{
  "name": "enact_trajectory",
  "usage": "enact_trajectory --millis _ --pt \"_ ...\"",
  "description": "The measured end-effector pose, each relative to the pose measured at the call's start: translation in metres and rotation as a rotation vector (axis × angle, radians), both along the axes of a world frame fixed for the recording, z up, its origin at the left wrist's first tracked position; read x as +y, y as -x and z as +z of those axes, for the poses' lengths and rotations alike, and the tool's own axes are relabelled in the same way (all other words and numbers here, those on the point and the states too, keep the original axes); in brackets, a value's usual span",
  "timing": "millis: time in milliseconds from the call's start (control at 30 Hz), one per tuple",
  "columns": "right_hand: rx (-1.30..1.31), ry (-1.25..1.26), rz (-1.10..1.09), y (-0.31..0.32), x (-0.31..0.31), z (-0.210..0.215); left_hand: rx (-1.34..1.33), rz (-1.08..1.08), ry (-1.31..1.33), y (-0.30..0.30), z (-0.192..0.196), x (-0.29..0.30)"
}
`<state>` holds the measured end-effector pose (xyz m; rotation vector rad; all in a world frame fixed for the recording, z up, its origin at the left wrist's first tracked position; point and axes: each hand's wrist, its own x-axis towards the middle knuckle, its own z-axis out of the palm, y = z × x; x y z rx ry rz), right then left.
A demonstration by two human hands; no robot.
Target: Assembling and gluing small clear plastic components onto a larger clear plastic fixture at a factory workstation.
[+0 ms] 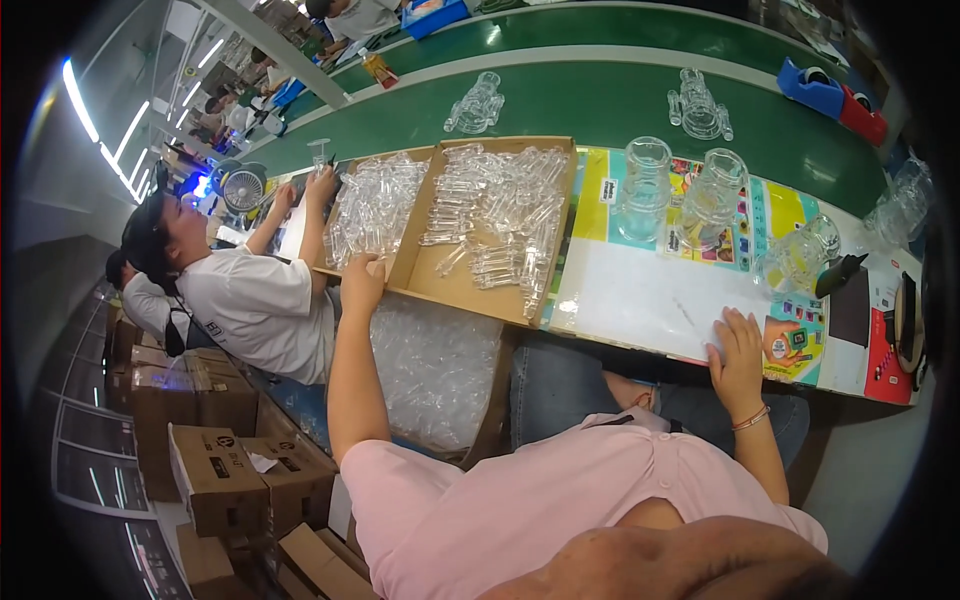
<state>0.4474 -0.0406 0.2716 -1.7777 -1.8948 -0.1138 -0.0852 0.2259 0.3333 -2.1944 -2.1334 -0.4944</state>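
My left hand [362, 275] grips the near left edge of a flat cardboard tray [455, 285] with two sections, both filled with small clear plastic tubes [500, 205]. My right hand [738, 345] lies flat, fingers spread, on the white sheet [640, 295] covering the table, holding nothing. Two clear plastic jars [645, 185] stand upright behind that sheet, and a third clear jar [800, 255] lies tilted to their right.
A green conveyor belt [590, 105] runs behind the table with clear plastic parts [478, 105] on it. A co-worker in a white shirt [255, 305] sits on my left. A bag of clear parts [435, 365] sits under the tray. Cardboard boxes [215, 475] are stacked lower left. A blue and red tape dispenser [830, 95] is at the far right.
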Motion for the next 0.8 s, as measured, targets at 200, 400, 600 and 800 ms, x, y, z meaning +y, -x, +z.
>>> enact_trajectory --millis 200,400,600,800 --pt "-0.006 -0.039 -0.019 -0.001 -0.007 -0.003 -0.101 -0.031 -0.087 0.008 -0.033 0.064" --pt "-0.026 -0.097 -0.047 0.004 -0.008 0.001 -0.135 -0.108 0.036 0.007 -0.060 0.108" --pt "-0.035 -0.113 -0.048 0.008 -0.011 0.003 -0.619 -0.036 -0.138 -0.009 -0.048 0.066" --pt "-0.046 -0.098 -0.074 0.001 -0.009 -0.007 -1.117 -0.105 -0.047 -0.064 -0.013 0.032"
